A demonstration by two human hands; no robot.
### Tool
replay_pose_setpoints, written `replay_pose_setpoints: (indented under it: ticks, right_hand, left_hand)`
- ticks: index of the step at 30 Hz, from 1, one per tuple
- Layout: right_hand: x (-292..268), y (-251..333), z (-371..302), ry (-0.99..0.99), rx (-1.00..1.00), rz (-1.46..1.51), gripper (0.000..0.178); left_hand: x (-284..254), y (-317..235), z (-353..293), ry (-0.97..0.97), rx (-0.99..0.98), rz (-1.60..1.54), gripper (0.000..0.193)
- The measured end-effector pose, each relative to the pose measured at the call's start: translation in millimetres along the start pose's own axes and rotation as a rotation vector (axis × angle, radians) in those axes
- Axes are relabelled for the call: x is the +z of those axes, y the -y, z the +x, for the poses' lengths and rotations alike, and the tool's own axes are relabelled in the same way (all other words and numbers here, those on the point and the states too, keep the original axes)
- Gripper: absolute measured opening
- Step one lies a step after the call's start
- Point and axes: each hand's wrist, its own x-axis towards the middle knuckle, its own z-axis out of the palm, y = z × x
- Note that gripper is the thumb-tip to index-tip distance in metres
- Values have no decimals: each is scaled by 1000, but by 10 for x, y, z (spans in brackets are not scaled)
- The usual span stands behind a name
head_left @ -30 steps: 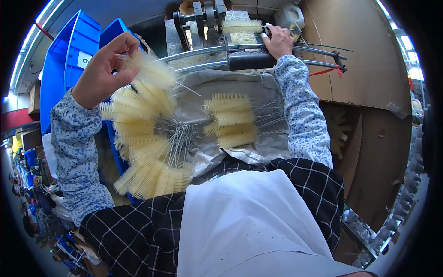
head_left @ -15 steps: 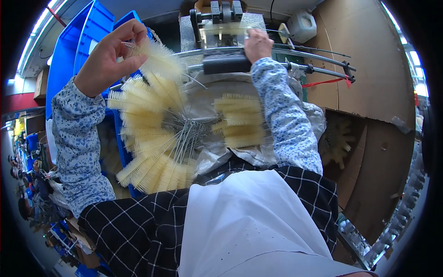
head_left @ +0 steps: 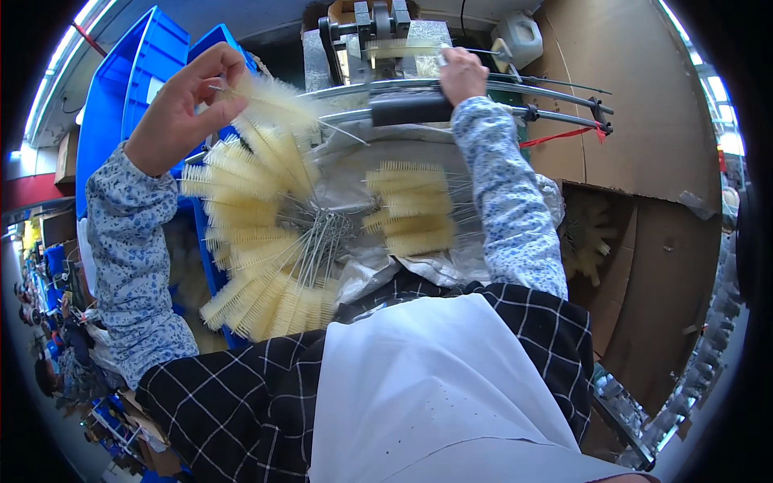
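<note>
My left hand (head_left: 187, 111) is raised at the far left, its thumb and fingers pinching the twisted-wire end of a round brush (head_left: 278, 106) with cream bristles. The brush's bare wire stem points right, toward the rails. My right hand (head_left: 465, 76) is closed at the right end of a black cylinder (head_left: 409, 106) on the metal rails; whatever lies inside its fingers is hidden. Just beyond, another cream brush (head_left: 407, 48) lies horizontally in the machine (head_left: 377, 22). On my lap, a fan of finished-looking brushes (head_left: 258, 217) spreads left, with a smaller stack (head_left: 415, 209) to its right.
Blue plastic bins (head_left: 133, 97) stand at the left. A large cardboard sheet (head_left: 628, 105) rises on the right, above a box opening with more brushes (head_left: 588, 233). A white jug (head_left: 522, 39) sits behind the rails, and red ribbon (head_left: 564, 137) hangs from their right end.
My right hand has shifted slightly right, and the black cylinder and the brush in the machine have moved the same way. The left hand keeps its brush, now tilted a little differently.
</note>
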Motion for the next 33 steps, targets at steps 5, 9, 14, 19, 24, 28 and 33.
replay_pose_setpoints:
  ticks: [5, 9, 14, 19, 24, 28, 33]
  right_hand:
    - [-14, -722, 230, 96, -30, 242, 24]
    - [-191, -876, 400, 56, -29, -7, 25]
    - [-524, -1124, 317, 315, -162, 225, 22]
    - [-1264, -761, -125, 787, -153, 746, 34]
    - [-1254, 432, -659, 825, -184, 1335, 31]
    - [-1056, 507, -622, 567, -117, 1151, 21]
    - [-442, 17, -81, 67, -223, -58, 27]
  left_hand:
    - [-45, 73, -108, -22, -25, -169, 20]
    - [60, 43, 54, 21, 30, -197, 21]
    - [213, 37, 194, 122, 67, -244, 22]
    - [556, 19, 400, 57, 33, -373, 23]
    - [977, -26, 670, 51, 42, -407, 24]
    - [663, 54, 459, 63, -141, -138, 44]
    - [207, 803, -38, 274, -335, 486, 37]
